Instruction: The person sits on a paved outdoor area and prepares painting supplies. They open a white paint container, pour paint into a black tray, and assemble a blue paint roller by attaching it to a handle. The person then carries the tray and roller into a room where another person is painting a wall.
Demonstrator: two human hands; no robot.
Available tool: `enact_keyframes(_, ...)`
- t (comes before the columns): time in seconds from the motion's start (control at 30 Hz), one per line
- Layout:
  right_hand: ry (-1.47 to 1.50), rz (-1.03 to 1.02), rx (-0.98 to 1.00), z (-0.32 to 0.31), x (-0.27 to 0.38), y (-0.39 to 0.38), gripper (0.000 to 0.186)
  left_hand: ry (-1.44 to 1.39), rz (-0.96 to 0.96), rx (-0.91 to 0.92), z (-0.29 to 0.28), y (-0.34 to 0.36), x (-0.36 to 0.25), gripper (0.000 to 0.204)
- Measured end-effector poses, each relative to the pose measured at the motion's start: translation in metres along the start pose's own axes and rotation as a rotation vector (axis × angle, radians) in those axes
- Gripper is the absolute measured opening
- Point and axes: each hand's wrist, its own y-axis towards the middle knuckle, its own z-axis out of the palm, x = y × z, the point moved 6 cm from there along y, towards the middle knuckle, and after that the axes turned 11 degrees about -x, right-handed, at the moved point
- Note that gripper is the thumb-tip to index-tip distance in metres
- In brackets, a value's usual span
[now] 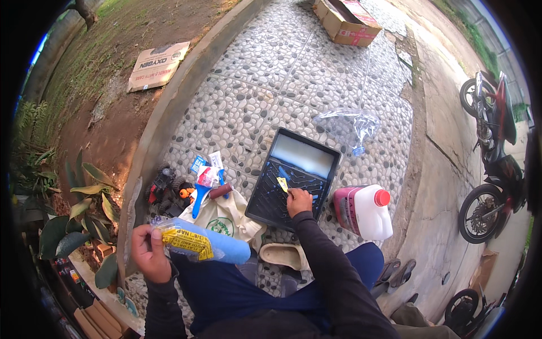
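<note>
Sitting on a pebbled pavement (265,73), a person in dark sleeves works with hands well apart. Left hand (150,252), at lower left, is clamped around the end of a blue roller sleeve (203,244) still in clear wrapping with a yellow label; the sleeve lies level and points toward the person's right, above the lap. Right hand (298,201) reaches forward over the near edge of a black paint tray (293,178); its fingers pinch a small yellow tag (282,184) over the ribbed slope of the tray. Whether the hand touches the tray itself cannot be told. The tray's deep end, farther from the person, shows pale.

Just right of the tray stands a white plastic jug (366,212) with a red cap, lying tilted. Beyond the tray lies a crumpled clear bag (353,125). Left of the tray, a cloth bag (226,217) rests on the ground, with a blue-handled brush (201,195) and other packaged tools beside it. A beige sandal (282,255) sits near the person's knee. A cardboard box (345,21) stands far ahead, a flat cardboard sheet (157,65) lies on the soil at left, and motorbikes (492,152) are parked at right.
</note>
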Motion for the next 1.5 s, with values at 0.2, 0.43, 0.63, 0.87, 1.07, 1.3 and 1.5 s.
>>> enact_keyframes(0.2, 0.912, 0.835, 0.208, 0.042, -0.050, 0.002, 0.024, -0.138, -0.044, -0.021, 0.009, -0.005, 0.002, 0.015)
enact_keyframes(0.43, 0.917, 0.768, 0.211, 0.029, -0.027, 0.020, 0.021, -0.211, -0.080, -0.095, 0.011, -0.009, -0.004, 0.025)
enact_keyframes(0.63, 0.161, 0.337, 0.347, 0.020, 0.010, 0.026, 0.020, -0.079, 0.014, 0.132, 0.007, -0.007, -0.011, 0.030)
enact_keyframes(0.87, 0.078, 0.201, 0.443, 0.014, 0.046, 0.053, 0.018, 0.139, -0.068, 0.103, -0.009, -0.002, -0.015, 0.024)
enact_keyframes(1.07, -0.102, -0.103, 0.542, 0.065, 0.182, 0.121, 0.022, 0.136, -0.050, 0.079, -0.023, -0.016, -0.022, 0.018)
enact_keyframes(1.3, 0.594, -0.268, 0.253, 0.065, 0.394, 0.200, 0.067, 0.136, 0.057, 0.206, 0.006, -0.007, -0.035, 0.020)
enact_keyframes(1.5, 1.031, -0.040, 1.118, -0.009, 0.361, 0.085, 0.046, 0.134, -0.108, 0.127, -0.017, -0.002, -0.028, 0.025)
